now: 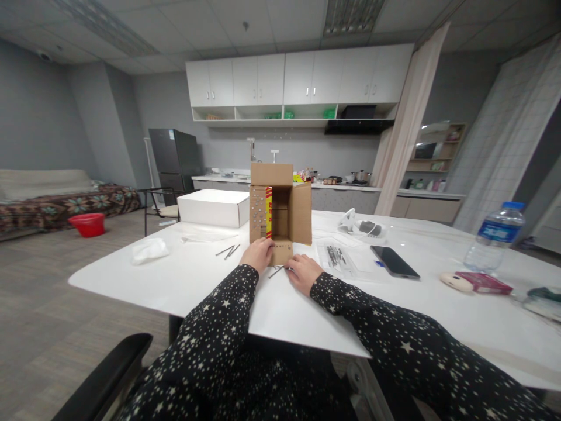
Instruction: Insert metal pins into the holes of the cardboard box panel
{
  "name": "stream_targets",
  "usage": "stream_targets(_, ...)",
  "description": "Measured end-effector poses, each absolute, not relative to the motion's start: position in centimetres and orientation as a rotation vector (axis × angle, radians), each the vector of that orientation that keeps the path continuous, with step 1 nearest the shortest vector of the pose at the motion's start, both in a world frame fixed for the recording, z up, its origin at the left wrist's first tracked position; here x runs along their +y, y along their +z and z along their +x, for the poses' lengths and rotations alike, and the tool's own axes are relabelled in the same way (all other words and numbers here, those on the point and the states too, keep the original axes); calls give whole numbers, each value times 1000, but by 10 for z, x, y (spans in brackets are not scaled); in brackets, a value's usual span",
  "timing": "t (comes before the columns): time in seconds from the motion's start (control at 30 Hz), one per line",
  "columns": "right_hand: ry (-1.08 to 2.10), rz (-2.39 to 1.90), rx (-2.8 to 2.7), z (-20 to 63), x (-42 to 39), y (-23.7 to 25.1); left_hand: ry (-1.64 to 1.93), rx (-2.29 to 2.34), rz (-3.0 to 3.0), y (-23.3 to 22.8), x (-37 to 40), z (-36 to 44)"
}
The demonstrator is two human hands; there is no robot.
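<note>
While both star-patterned sleeves reach forward over the near edge of the white counter, the head view shows the hands working at the foot of a small cardboard box that stands upright near the middle of the counter, its open side turned toward the person and its flaps spread. The left hand rests curled against the box's lower left front corner, touching the bottom flap, fingers loosely closed on the cardboard as far as can be told. The right hand lies low on the counter just right of that flap, fingertips gathered over a few thin metal nails; whether it has one pinched is too small to tell. More loose nails lie left of the box, and a clear bag of them sits to its right. Farther right are a dark phone, a water bottle toward the right edge, and a pink case; a white box stands behind toward the far left. Judging by this, the work in hand is steadying the box while a nail is picked off the counter. A next move would call for a fine pinch on one nail and a firm hold on the box so it does not tip.
</note>
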State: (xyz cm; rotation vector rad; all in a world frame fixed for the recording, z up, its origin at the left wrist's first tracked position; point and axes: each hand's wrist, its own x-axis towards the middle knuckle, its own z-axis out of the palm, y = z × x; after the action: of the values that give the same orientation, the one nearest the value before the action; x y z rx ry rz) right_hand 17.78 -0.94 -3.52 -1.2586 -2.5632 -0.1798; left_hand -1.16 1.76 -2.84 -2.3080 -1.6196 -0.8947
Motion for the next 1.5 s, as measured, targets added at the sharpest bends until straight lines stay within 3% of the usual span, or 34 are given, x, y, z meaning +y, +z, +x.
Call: stream_targets(1.5, -178, -1284, -2571, 176, -8, -36, -899, -1537, -2324, -32, 22, -12)
